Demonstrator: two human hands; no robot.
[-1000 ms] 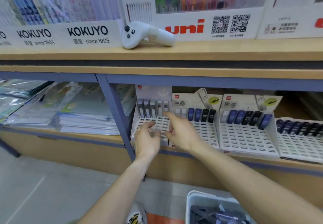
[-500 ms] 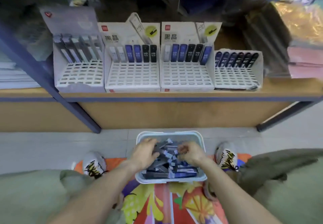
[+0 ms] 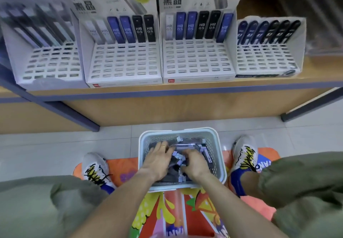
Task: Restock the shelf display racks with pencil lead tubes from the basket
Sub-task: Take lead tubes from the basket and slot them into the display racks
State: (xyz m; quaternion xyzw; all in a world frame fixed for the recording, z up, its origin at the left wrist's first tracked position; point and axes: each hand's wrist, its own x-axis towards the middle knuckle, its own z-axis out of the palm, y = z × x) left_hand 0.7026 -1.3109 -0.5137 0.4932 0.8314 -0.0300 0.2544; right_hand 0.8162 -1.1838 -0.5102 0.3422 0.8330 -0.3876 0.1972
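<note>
Four display racks (image 3: 196, 61) stand on the shelf (image 3: 167, 91) at 12 o'clock, mostly unfilled; nothing blocks them. Compared with half a second ago, the view is closer. Labels read "HB 0.5". In the basket (image 3: 218, 156) at 6 o'clock, the left hand (image 3: 157, 159) lies flat on the lead tubes (image 3: 177, 157); the right hand (image 3: 195, 161) curls into them, grip unclear.
</note>
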